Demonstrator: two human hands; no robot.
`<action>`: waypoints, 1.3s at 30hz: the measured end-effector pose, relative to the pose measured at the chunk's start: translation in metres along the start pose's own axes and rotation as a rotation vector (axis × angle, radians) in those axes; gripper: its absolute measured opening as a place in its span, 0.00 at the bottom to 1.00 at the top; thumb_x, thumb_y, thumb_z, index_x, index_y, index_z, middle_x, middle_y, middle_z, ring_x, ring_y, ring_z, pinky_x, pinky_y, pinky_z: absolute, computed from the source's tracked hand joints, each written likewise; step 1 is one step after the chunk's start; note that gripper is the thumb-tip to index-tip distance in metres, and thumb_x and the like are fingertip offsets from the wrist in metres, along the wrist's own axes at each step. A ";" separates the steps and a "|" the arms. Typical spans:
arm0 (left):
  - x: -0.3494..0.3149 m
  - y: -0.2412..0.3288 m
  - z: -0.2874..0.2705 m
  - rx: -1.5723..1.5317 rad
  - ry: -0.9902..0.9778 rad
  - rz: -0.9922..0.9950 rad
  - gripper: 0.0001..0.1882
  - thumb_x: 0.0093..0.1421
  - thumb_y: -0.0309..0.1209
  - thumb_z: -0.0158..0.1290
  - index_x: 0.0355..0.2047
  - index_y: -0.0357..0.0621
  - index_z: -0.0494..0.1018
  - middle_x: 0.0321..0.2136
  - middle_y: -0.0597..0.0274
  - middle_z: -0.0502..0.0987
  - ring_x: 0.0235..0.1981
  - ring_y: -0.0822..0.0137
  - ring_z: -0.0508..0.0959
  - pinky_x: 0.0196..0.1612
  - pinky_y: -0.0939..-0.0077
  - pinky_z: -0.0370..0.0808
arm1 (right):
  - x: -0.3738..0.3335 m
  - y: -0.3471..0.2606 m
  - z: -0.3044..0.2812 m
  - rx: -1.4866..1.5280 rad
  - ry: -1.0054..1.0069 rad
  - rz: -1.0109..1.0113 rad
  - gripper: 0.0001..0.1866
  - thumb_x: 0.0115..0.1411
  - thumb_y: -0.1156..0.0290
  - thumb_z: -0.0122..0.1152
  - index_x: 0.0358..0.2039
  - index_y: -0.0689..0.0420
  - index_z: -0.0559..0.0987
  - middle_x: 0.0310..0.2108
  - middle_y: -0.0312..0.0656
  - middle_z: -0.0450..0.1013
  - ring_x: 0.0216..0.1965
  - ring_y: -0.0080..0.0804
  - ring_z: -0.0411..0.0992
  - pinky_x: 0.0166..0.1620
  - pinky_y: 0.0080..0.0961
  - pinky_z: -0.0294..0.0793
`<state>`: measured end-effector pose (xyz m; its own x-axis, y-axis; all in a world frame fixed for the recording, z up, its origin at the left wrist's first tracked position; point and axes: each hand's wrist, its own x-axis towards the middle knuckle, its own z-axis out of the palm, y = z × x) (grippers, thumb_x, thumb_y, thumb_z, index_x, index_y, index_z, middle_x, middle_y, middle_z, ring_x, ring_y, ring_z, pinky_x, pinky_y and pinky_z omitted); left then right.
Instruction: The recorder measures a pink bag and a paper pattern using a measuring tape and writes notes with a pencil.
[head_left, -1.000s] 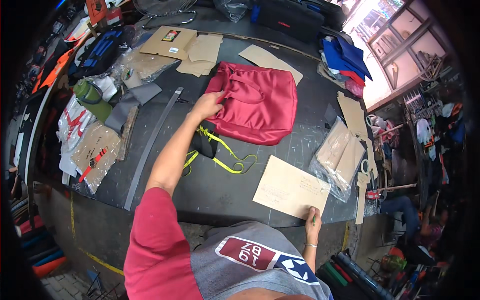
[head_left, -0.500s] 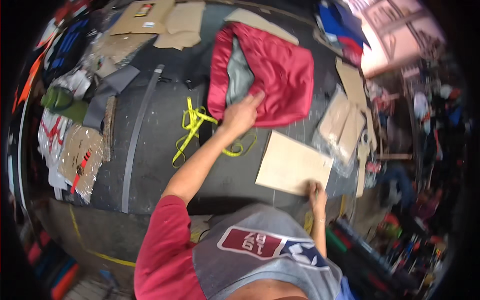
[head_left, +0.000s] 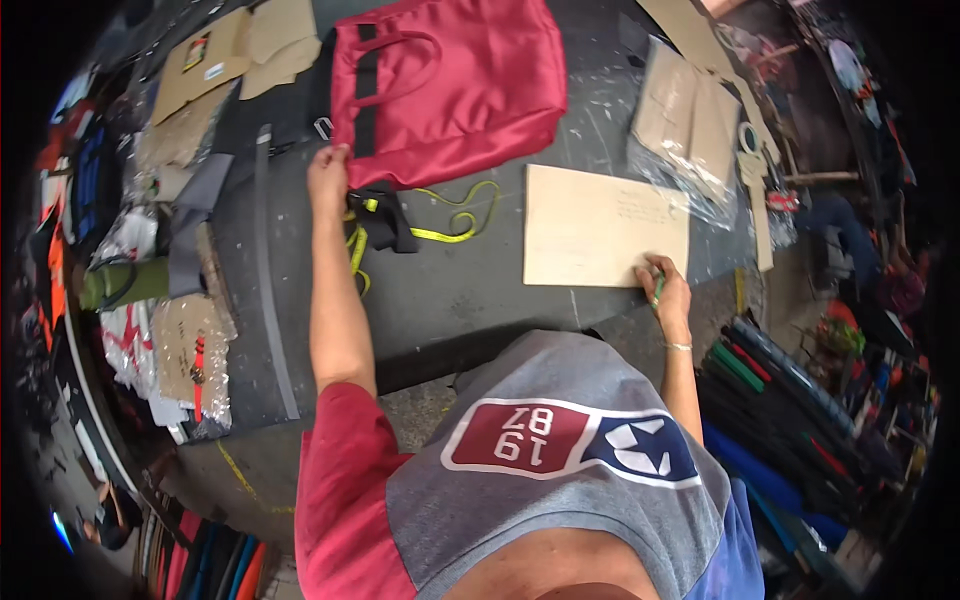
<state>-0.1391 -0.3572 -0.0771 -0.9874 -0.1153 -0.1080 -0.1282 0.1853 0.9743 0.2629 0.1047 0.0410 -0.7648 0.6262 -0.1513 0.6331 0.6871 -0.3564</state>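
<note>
A shiny red fabric bag [head_left: 480, 95] lies at the far middle of the dark table. A loop handle and a black strip show on its upper side. My left hand [head_left: 328, 175] pinches the bag's near left corner. Just below that corner a black strap [head_left: 388, 222] lies over a yellow tape measure [head_left: 445, 237]. To the right is a pale rectangular board [head_left: 580, 230] with faint handwriting on it. My right hand [head_left: 668, 292] rests at the board's near right corner, its fingers closed round a slim green pen [head_left: 658, 288].
Plastic-wrapped brown pieces [head_left: 685, 125] lie right of the board. A long grey strip [head_left: 270, 270] runs down the table's left. Beyond it are a green bottle [head_left: 125, 285], cardboard pieces [head_left: 205, 65] and a red-strapped wrapped item [head_left: 198, 375]. Fabric rolls [head_left: 770, 400] stand right of me.
The bag now shows its handle and black strip instead of the grey-lined opening. My left hand went from lying on the bag to gripping its corner. The view has shifted.
</note>
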 end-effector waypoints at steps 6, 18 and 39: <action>0.004 0.032 0.001 0.127 -0.075 -0.049 0.20 0.63 0.39 0.52 0.44 0.32 0.79 0.43 0.49 0.83 0.50 0.60 0.79 0.55 0.69 0.71 | -0.006 0.012 0.003 0.029 0.013 0.011 0.20 0.60 0.57 0.71 0.49 0.50 0.81 0.34 0.50 0.82 0.40 0.54 0.81 0.44 0.42 0.79; -0.124 0.130 0.061 0.938 0.228 0.675 0.27 0.58 0.29 0.62 0.58 0.46 0.71 0.55 0.52 0.74 0.60 0.47 0.70 0.61 0.46 0.67 | -0.004 0.033 0.007 0.102 0.089 -0.051 0.20 0.74 0.56 0.54 0.59 0.51 0.78 0.47 0.47 0.82 0.49 0.47 0.81 0.49 0.38 0.78; -0.270 0.068 0.178 0.894 -0.217 0.645 0.23 0.65 0.48 0.57 0.57 0.52 0.76 0.57 0.58 0.75 0.65 0.52 0.69 0.68 0.49 0.59 | 0.102 0.064 0.055 1.028 -0.040 -0.406 0.08 0.68 0.72 0.64 0.45 0.61 0.83 0.36 0.32 0.75 0.34 0.17 0.71 0.40 0.16 0.72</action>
<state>0.1022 -0.1397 -0.0170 -0.8772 0.4110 0.2481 0.4783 0.7926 0.3782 0.2188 0.1925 -0.0481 -0.9085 0.3981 0.1272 -0.0523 0.1937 -0.9797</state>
